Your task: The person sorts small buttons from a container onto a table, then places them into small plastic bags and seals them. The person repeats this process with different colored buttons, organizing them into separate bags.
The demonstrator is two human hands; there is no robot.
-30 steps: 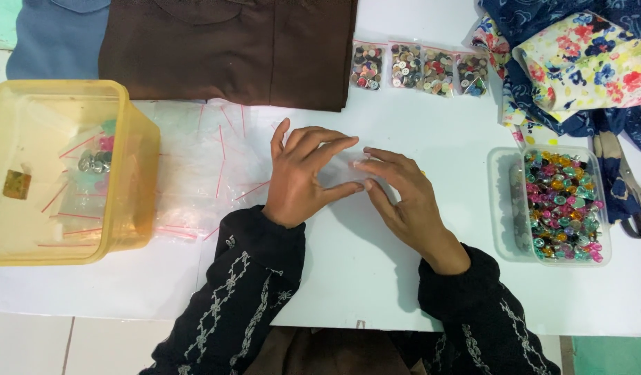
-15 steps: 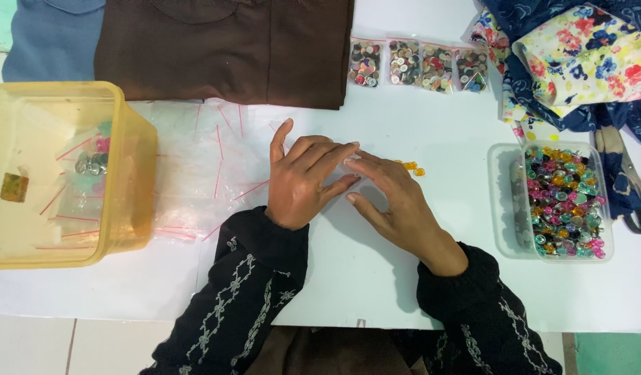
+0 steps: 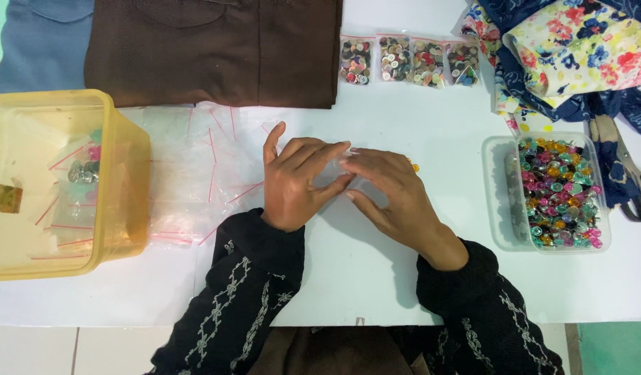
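Left hand (image 3: 297,182) lies palm down at mid-desk, fingers stretched rightward, fingertips meeting those of the right hand (image 3: 390,198). Both press on a small clear bag (image 3: 336,182) flat on the white desk (image 3: 376,278); only a sliver of the plastic shows between the fingers. Neither hand is clenched; whether any finger pinches the bag's edge cannot be told (contact is plain, grip is not). Just past the right hand's far knuckles, a few small orange beads (image 3: 413,167) peek out on the desk.

Left of the hands: a loose spread of empty clear zip bags (image 3: 195,173) with red seal strips, touching the left hand's thumb side. Further left, a yellow translucent tub (image 3: 122,167) holding more such bags and a small clump of silvery pieces.

Right of the hands, well apart: a clear rectangular container (image 3: 497,187) full of mixed coloured buttons. Beyond it at the right edge, scissors (image 3: 629,180) lie partly on dark blue cloth.

Far side: a row of four filled button bags (image 3: 409,62), side by side. Left of them a brown folded garment (image 3: 216,48), then a blue one (image 3: 43,45). Far right corner, floral fabric (image 3: 584,48), cream and navy, bunched.

Sleeves (image 3: 265,278) black with pale embroidered trim.
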